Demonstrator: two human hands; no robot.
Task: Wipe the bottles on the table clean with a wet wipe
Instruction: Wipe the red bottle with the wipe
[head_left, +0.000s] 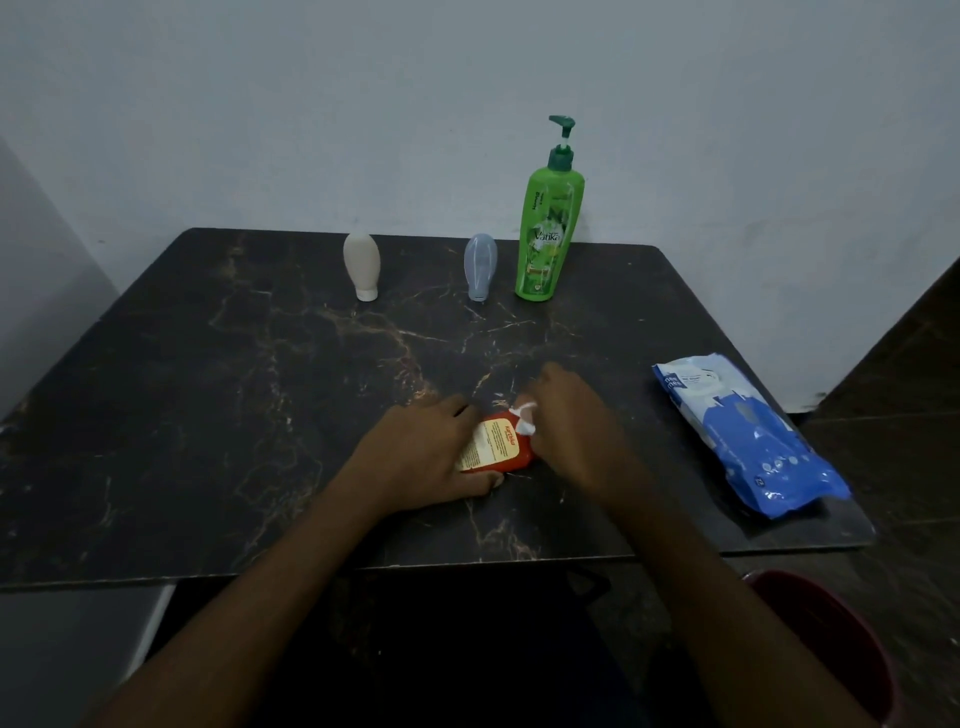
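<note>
A red bottle (496, 444) with a cream label lies on its side near the front middle of the dark marbled table (208, 415), between the two hands. The left hand (421, 452) is curled around its lower end, fingers over the top and the thumb under the near edge, pinning it to the table. The right hand (566, 421) is closed on a crumpled white wipe (524, 415), which is pressed against the bottle's upper right end; only a small bunch of the wipe shows between the fingers and the bottle.

Well apart, along the far edge of the table, three more bottles stand in a row. A cream bottle (361, 266) stands on its white cap at the left. A pale blue bottle (480, 266) stands on its cap to the right of it. Just beside that one, a tall green pump bottle (548, 234) stands upright with its dark green pump nozzle pointing left.

At the right edge of the table lies a blue and white wipes pack (748, 431), flat and angled, its near end close to the table's front right corner. Below that corner, off the table, the rim of a dark red bin (831, 649) shows. A pale wall (311, 104) rises behind the table.
</note>
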